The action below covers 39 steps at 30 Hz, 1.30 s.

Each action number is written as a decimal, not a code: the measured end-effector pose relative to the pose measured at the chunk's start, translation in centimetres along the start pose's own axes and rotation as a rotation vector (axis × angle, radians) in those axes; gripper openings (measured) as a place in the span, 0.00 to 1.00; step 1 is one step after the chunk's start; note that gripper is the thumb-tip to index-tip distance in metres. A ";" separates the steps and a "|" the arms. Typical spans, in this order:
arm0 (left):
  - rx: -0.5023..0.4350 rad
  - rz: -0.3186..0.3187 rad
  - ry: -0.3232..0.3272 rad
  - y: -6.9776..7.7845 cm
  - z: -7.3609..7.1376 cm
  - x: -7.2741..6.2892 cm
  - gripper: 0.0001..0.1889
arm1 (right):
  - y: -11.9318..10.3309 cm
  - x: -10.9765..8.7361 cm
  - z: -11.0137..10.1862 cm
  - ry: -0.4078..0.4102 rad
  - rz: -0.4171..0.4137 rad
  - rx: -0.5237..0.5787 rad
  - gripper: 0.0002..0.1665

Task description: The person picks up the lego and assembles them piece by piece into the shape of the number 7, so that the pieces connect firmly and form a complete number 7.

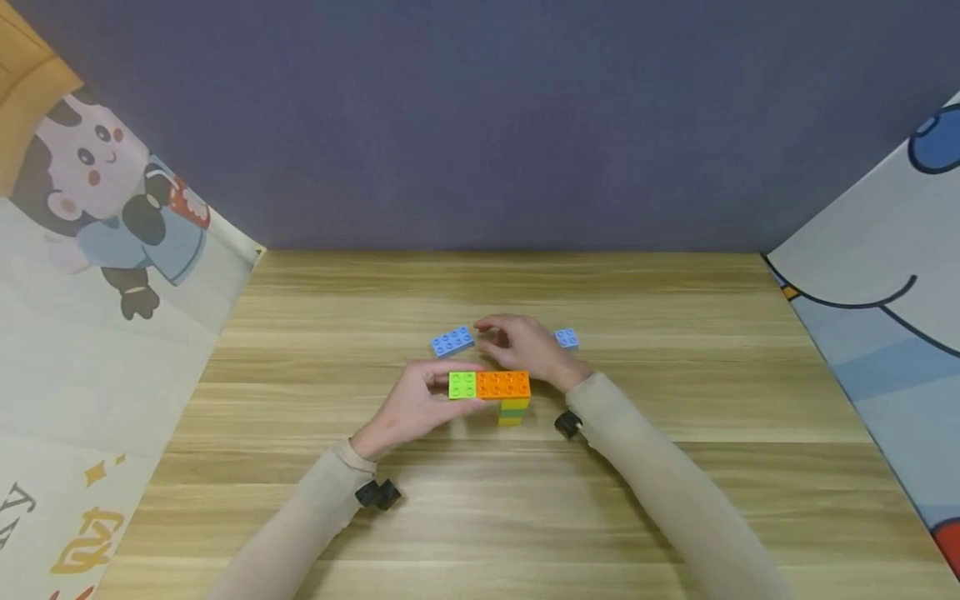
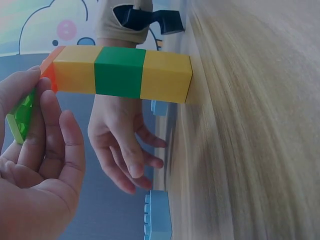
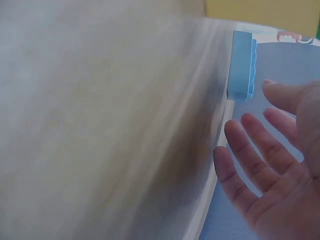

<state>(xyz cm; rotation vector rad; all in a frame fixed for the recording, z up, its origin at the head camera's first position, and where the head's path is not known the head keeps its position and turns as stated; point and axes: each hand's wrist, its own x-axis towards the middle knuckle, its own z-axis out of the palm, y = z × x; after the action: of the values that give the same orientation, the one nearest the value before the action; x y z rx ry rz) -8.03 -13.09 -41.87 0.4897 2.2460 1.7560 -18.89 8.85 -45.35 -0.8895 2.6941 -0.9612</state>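
My left hand pinches the top of a toy brick build, with thumb and fingers round a light-green brick and the near part of an orange brick. Under the orange brick's right end stands a column of yellow, green and yellow bricks, its foot at the table. The light-green end juts out to the left. Behind the build, my right hand hovers with fingers loosely spread and holds nothing. Its fingertips are close to a long blue brick, which lies studs up on the table.
A smaller blue brick lies just right of my right hand. The wood-grain table ends at a dark back panel. Printed cartoon panels stand along the left and right sides.
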 end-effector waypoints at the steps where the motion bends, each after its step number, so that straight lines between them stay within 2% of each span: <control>1: -0.003 -0.001 -0.001 0.0 0.0 0.0 0.24 | -0.1 0.2 0.0 -0.004 -0.003 -0.006 0.23; 7: -0.020 -0.007 -0.009 -0.1 0.0 0.1 0.24 | -0.4 1.1 0.4 -0.029 -0.026 -0.021 0.25; 18: -0.029 -0.005 -0.014 -0.3 -0.1 0.1 0.23 | -0.6 2.1 0.9 -0.066 -0.002 0.065 0.31; 32: -0.024 0.013 -0.022 -0.2 0.1 0.1 0.23 | -0.7 2.6 1.7 -0.050 0.037 0.027 0.26; 39: -0.043 0.017 -0.032 -0.3 0.2 0.1 0.23 | -0.6 2.5 1.7 -0.044 0.054 0.051 0.25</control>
<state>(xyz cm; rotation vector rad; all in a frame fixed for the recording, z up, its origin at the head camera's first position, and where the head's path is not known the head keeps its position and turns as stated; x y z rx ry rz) -8.13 -12.96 -42.25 0.5259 2.1837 1.7875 -20.04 6.09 -46.17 -0.8138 2.6303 -0.9831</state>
